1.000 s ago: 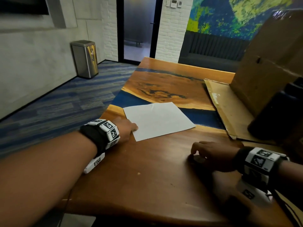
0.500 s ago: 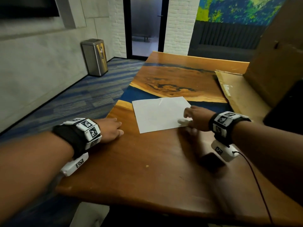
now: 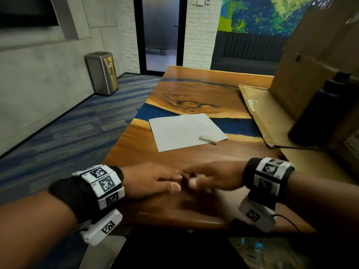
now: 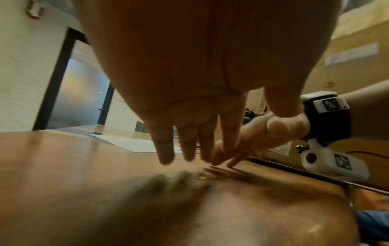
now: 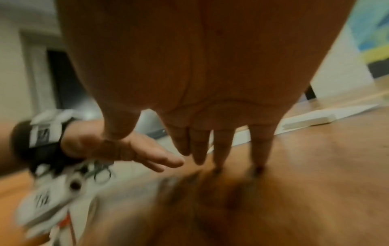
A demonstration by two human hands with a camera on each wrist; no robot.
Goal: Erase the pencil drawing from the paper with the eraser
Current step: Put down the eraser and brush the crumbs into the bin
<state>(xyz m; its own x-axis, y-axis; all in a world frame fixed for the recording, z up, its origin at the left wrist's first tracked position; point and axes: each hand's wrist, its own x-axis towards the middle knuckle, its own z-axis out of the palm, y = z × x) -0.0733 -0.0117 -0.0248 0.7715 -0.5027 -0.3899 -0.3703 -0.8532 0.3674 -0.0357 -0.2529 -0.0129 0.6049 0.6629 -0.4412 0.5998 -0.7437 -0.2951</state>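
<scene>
A white sheet of paper (image 3: 184, 131) lies on the wooden table (image 3: 194, 156), with only a very faint mark on it. A small pale eraser (image 3: 207, 139) rests on the sheet's near right corner, free of both hands; it also shows in the right wrist view as the eraser (image 5: 309, 120). My left hand (image 3: 153, 179) and right hand (image 3: 209, 177) lie low over the table near its front edge, fingertips meeting, well short of the paper. Both hands have straight, relaxed fingers and hold nothing, as the left hand (image 4: 185, 146) and right hand (image 5: 221, 149) show from the wrists.
Flattened cardboard (image 3: 264, 113) and a big cardboard box (image 3: 310, 61) fill the table's right side, with a dark bottle (image 3: 318, 113) in front. A steel bin (image 3: 102, 72) stands on the carpet at left. The table's left edge drops to the floor.
My right hand left the eraser on the paper's near right corner and drew back toward me. My left hand slid right and back, and the two hands now meet.
</scene>
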